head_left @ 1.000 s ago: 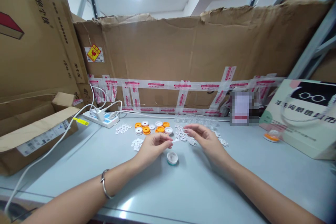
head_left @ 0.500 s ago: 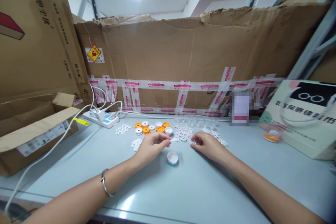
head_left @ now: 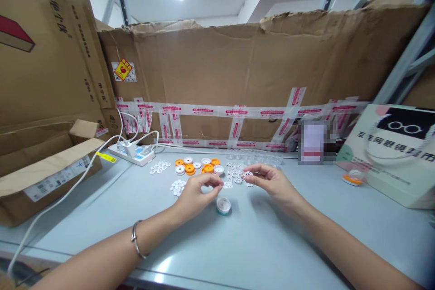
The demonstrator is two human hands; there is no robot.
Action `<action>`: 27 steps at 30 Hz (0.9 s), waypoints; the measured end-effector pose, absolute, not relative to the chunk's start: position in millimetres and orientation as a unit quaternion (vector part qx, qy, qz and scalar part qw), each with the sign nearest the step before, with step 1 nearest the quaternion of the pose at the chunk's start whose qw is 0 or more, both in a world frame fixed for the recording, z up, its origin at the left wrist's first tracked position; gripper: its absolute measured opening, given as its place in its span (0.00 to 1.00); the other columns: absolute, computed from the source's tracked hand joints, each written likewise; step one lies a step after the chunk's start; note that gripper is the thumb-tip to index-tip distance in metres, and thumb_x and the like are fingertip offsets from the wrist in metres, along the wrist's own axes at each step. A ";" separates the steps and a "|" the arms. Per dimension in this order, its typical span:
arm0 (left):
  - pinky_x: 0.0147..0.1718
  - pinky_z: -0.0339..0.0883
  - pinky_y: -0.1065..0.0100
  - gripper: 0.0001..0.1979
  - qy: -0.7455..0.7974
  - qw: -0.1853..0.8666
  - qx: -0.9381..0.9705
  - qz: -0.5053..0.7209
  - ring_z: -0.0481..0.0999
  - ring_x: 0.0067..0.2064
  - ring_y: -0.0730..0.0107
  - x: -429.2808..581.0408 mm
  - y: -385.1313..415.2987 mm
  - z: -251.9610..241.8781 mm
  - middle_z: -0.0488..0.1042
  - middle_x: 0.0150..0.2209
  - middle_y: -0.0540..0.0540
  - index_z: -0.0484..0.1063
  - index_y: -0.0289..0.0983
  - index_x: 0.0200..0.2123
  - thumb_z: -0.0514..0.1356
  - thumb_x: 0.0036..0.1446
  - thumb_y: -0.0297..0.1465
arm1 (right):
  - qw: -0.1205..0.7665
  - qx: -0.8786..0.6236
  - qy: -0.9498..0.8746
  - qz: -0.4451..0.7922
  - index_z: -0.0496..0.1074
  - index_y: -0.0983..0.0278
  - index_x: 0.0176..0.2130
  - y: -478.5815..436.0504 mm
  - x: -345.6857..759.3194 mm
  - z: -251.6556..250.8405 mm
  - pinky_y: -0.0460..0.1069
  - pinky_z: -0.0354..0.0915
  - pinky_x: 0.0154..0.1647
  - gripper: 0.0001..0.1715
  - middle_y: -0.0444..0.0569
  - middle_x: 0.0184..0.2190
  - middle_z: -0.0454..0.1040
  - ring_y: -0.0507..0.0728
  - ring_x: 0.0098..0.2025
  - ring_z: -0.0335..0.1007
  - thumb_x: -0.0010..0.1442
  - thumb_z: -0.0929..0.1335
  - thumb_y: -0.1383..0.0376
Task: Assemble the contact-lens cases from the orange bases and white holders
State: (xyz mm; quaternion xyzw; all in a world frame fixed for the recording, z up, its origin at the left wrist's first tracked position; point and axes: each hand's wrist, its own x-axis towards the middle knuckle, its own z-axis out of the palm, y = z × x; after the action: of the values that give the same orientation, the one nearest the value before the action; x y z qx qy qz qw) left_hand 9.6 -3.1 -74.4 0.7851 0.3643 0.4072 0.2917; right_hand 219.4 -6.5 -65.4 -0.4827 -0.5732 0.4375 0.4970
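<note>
My left hand is closed in a pinch, thumb against forefinger, just behind a small round white container with a green base. What those fingertips hold is too small to make out. My right hand pinches a white openwork plastic piece, lifted a little over a pile of similar white pieces. Small white discs lie beside my left hand. Behind it stand orange and white round caps, several of them. The container sits upright between my hands, untouched.
Flat white pieces lie near a power strip with white cables. Clear plastic cups line the back. An open carton is at left; a paper bag and an orange-based clear container stand at right.
My right hand has risen slightly from the pile with a white openwork piece between its fingers. My left hand stays nearly in place, still pinched.
</note>
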 end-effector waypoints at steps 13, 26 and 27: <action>0.35 0.65 0.70 0.04 0.319 0.237 0.825 0.401 0.72 0.32 0.72 9.2 -8.4 -73.2 0.73 0.29 0.48 0.69 0.36 0.31 0.55 0.53 0.26 | 0.512 -0.417 -0.605 0.444 0.74 0.62 0.31 -13.2 192.3 -86.7 0.52 0.66 0.40 0.14 0.48 0.33 0.77 0.57 0.38 0.72 0.41 0.74 0.60; 0.35 0.65 0.71 0.04 0.323 0.239 0.821 0.405 0.72 0.33 0.71 9.6 -8.0 -76.1 0.73 0.29 0.48 0.69 0.36 0.31 0.55 0.53 0.27 | 0.503 -0.411 -0.609 0.454 0.73 0.63 0.29 -15.1 189.6 -84.5 0.52 0.69 0.39 0.15 0.47 0.30 0.77 0.56 0.34 0.74 0.40 0.74 0.59; 0.35 0.65 0.71 0.04 0.325 0.241 0.821 0.404 0.72 0.33 0.71 9.7 -8.1 -75.8 0.73 0.29 0.48 0.69 0.36 0.31 0.55 0.53 0.27 | 0.502 -0.410 -0.611 0.454 0.73 0.63 0.30 -15.3 189.6 -84.6 0.53 0.69 0.40 0.15 0.47 0.30 0.77 0.57 0.34 0.74 0.40 0.74 0.59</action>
State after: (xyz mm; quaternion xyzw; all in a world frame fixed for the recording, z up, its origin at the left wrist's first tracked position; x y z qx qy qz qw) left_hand 9.7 -8.1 -75.8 0.8205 0.3247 0.4041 0.2410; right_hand 189.6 -15.3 -84.6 -0.4103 -0.6109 0.4540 0.5023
